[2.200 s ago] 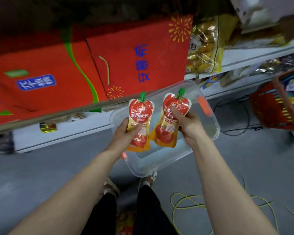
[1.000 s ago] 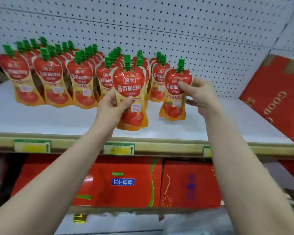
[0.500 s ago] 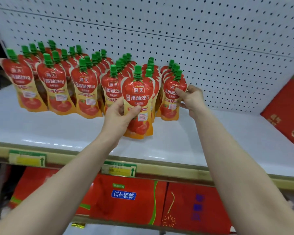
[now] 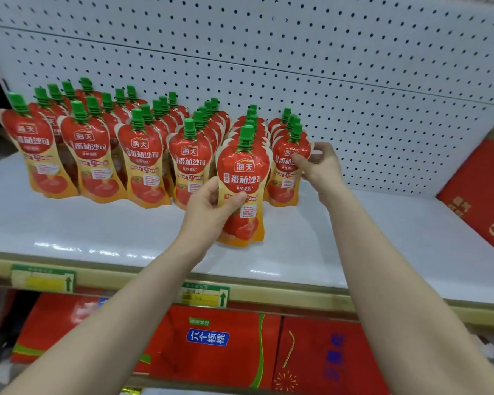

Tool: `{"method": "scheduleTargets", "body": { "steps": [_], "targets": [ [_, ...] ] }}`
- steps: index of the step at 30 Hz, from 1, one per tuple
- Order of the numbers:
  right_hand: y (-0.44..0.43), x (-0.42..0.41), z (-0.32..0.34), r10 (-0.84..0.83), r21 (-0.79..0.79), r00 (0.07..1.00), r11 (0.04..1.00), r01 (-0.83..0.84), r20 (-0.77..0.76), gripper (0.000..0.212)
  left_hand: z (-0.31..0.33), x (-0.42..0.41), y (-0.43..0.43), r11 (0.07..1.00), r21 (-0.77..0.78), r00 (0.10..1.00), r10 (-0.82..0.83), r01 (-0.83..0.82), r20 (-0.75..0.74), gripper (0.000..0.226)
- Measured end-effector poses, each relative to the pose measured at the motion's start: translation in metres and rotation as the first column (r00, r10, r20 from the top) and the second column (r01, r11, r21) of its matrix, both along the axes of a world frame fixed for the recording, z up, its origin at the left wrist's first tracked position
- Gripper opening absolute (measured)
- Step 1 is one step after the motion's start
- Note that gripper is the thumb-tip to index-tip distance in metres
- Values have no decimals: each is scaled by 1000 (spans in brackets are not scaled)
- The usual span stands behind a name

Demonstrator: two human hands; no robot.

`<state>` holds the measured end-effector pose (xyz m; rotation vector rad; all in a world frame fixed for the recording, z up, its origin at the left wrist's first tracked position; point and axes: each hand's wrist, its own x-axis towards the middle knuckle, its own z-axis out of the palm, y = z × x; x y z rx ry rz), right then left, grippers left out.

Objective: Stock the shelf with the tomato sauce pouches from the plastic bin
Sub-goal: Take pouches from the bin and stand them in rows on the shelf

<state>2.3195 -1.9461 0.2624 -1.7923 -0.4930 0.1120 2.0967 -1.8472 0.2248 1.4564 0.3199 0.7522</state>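
Observation:
Several rows of red and yellow tomato sauce pouches (image 4: 92,155) with green caps stand on the white shelf (image 4: 97,232). My left hand (image 4: 211,212) grips one pouch (image 4: 243,178) upright at the front of the fifth row, its base on or just above the shelf. My right hand (image 4: 322,166) pinches the right side of another pouch (image 4: 287,172), which stands at the front of the rightmost row. The plastic bin is out of view.
A white pegboard (image 4: 354,81) backs the shelf. Bare shelf stretches to the right as far as a tilted red carton (image 4: 485,189). Red gift boxes (image 4: 217,346) fill the level below. Price tags (image 4: 204,295) sit on the shelf's front rail.
Since the bin on the floor, both hands lifted a pouch each to the shelf. The right pouch now stands in the rightmost row; the left pouch has come down at the row's front.

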Motion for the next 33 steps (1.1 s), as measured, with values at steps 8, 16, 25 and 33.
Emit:
{"method": "scheduleTargets", "body": {
  "steps": [8,16,25,33],
  "targets": [
    [-38,-87,26,432,-26,902,902,-432,-6,25,-6,14,-23,997,-4,997,-82,82,-9,30],
    [-63,-67,27,281,79,959,957,-278,-27,6,2,20,-24,893,438,988,141,-103,-56,38],
    [-47,-26,10,150,36,987,988,-152,50,5,49,38,19,455,828,872,483,-327,78,60],
    [-17,-10,7,194,47,978,979,-198,78,24,49,54,28,419,884,873,487,-206,-27,73]
  ]
}}
